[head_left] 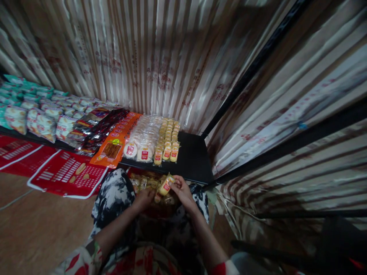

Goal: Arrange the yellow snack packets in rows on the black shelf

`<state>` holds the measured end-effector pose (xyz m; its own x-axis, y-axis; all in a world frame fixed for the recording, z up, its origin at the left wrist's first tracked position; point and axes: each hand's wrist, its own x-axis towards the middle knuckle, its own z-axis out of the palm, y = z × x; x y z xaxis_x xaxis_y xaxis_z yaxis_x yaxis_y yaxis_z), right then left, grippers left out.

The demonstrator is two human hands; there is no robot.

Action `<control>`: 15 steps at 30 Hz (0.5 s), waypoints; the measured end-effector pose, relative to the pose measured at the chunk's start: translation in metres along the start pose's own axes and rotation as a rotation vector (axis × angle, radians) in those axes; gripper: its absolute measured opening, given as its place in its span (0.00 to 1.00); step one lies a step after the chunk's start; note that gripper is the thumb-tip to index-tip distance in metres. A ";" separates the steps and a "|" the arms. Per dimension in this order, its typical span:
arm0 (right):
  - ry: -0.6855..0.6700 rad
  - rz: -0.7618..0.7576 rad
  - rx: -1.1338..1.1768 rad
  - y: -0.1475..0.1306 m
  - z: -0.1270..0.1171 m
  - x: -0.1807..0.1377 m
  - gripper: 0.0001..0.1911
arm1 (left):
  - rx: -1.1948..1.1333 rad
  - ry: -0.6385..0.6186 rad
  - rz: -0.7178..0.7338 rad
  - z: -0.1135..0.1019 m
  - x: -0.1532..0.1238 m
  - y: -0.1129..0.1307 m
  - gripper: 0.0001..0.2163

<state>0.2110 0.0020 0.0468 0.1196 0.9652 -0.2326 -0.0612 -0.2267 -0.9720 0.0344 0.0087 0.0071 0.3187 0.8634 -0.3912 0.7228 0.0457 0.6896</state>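
Observation:
My right hand [180, 190] holds a small yellow snack packet [166, 185] with a red label, just below the front edge of a low black shelf [192, 158]. My left hand [145, 198] reaches down into a container of similar yellow packets [143, 183] between my knees; whether it grips one is hidden. On the shelf, rows of the same yellow packets [168, 141] lie next to clear bags of round white snacks [143, 139].
Orange packets [114, 143], dark red packets [99, 131] and white-green bags [37, 114] fill the shelf leftward. Red baskets [69, 173] lie on the floor at left. A striped curtain [160, 57] backs the shelf. Black rack bars [286, 147] stand at right.

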 end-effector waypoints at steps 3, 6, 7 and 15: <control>-0.005 -0.030 0.020 0.001 -0.007 -0.002 0.22 | -0.297 0.022 0.076 -0.004 0.003 0.022 0.16; 0.008 -0.057 0.067 0.003 -0.015 -0.002 0.24 | -0.490 0.011 0.181 -0.001 0.006 0.048 0.16; 0.027 -0.061 0.090 0.003 -0.018 -0.002 0.26 | -0.517 0.014 0.194 0.002 0.007 0.056 0.15; 0.142 -0.120 0.117 -0.007 -0.041 0.020 0.22 | -0.546 0.138 0.163 0.008 0.046 0.117 0.14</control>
<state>0.2547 0.0177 0.0471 0.2707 0.9544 -0.1259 -0.1514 -0.0870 -0.9846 0.1384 0.0493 0.0644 0.2896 0.9369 -0.1957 0.2390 0.1272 0.9626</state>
